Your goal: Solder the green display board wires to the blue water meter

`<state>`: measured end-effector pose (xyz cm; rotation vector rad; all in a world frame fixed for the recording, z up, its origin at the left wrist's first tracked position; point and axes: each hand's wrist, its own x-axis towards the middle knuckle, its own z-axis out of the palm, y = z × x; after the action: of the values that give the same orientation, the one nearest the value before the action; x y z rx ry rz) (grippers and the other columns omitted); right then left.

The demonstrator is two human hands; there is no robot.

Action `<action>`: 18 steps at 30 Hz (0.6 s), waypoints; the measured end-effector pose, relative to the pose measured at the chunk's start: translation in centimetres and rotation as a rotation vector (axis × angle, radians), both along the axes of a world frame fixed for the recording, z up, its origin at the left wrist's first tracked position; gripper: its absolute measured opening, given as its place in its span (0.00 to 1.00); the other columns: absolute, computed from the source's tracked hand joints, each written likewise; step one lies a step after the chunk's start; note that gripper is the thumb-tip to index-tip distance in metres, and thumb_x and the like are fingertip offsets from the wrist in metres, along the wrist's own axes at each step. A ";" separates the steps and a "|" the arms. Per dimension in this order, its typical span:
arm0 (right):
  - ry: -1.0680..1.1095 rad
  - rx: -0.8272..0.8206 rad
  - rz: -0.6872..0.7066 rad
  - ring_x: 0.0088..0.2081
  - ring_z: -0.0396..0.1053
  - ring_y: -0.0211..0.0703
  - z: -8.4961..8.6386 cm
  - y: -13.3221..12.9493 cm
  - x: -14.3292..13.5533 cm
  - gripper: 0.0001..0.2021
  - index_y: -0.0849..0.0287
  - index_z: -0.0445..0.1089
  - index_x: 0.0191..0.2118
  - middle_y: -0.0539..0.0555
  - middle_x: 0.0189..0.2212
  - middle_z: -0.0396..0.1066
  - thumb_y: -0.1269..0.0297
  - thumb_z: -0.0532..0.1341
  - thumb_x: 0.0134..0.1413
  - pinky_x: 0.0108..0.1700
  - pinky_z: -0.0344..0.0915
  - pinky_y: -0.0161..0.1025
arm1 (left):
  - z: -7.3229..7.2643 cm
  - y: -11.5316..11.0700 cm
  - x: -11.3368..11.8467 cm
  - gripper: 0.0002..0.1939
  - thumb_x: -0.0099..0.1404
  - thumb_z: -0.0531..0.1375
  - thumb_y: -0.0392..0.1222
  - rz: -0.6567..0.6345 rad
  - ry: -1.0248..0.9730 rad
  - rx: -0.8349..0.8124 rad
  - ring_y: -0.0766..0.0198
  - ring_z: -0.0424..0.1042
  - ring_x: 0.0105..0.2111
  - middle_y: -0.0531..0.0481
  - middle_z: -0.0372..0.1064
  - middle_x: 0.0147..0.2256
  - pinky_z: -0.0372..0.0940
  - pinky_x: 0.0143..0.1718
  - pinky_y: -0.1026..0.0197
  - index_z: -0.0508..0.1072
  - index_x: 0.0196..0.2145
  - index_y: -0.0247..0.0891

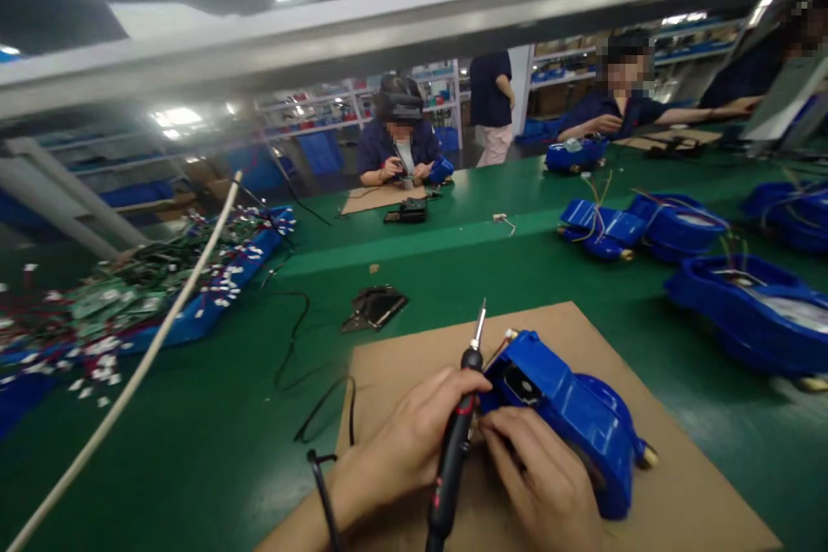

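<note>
A black soldering iron with a bare metal tip pointing up and away lies in my left hand, its fingers closed round the handle. Beside it, my right hand has its fingers pinched at the near left side of a blue housing; what they pinch is too small to make out. The housing rests tilted on a brown cardboard sheet, with an opening showing a dark part inside and a brass fitting at its right end.
Left, a blue tray piled with green circuit boards and wires, crossed by a pale rod. A dark piece and black cable lie beyond the cardboard. More blue housings stand right. People work across the green table.
</note>
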<state>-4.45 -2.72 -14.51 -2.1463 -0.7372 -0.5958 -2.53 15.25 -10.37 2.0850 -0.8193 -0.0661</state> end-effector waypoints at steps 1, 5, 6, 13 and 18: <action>0.046 0.022 -0.006 0.35 0.67 0.38 0.0 0.2 -0.1 0.07 0.60 0.65 0.39 0.53 0.32 0.67 0.73 0.51 0.59 0.38 0.66 0.34 | -0.2 0.1 0.1 0.25 0.57 0.53 0.29 -0.010 -0.002 0.000 0.62 0.62 0.43 0.47 0.60 0.43 0.61 0.43 0.59 0.54 0.51 0.44; 0.114 0.063 -0.025 0.34 0.66 0.38 0.1 0.5 -0.3 0.06 0.61 0.65 0.39 0.53 0.32 0.66 0.75 0.53 0.57 0.36 0.65 0.35 | -1.3 0.7 0.4 0.25 0.59 0.52 0.29 0.020 -0.094 0.000 0.63 0.62 0.43 0.47 0.60 0.42 0.61 0.43 0.61 0.54 0.53 0.43; 0.105 0.063 -0.041 0.34 0.66 0.38 0.1 0.5 -0.3 0.06 0.61 0.65 0.39 0.53 0.32 0.66 0.75 0.53 0.57 0.36 0.64 0.35 | -1.6 1.1 0.5 0.23 0.60 0.51 0.29 0.067 -0.117 -0.016 0.64 0.62 0.43 0.47 0.61 0.41 0.61 0.42 0.62 0.55 0.52 0.43; 0.089 -0.024 -0.157 0.31 0.66 0.38 0.3 1.4 0.3 0.08 0.60 0.68 0.36 0.51 0.29 0.67 0.72 0.52 0.57 0.33 0.63 0.34 | -2.4 3.2 -0.8 0.18 0.60 0.57 0.36 0.454 -0.061 -0.053 0.68 0.67 0.41 0.52 0.65 0.39 0.64 0.45 0.66 0.59 0.48 0.43; 0.074 -0.075 -0.202 0.31 0.67 0.38 -0.2 1.8 0.3 0.07 0.59 0.68 0.35 0.50 0.29 0.68 0.70 0.52 0.57 0.30 0.61 0.34 | -2.1 3.7 -1.8 0.16 0.56 0.60 0.35 0.640 -0.284 -0.098 0.71 0.70 0.31 0.55 0.67 0.32 0.67 0.33 0.72 0.64 0.42 0.41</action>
<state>-4.19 -0.94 -14.70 -2.3169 -0.5136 -0.5968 -4.32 18.92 -12.42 2.1945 -0.2724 0.6132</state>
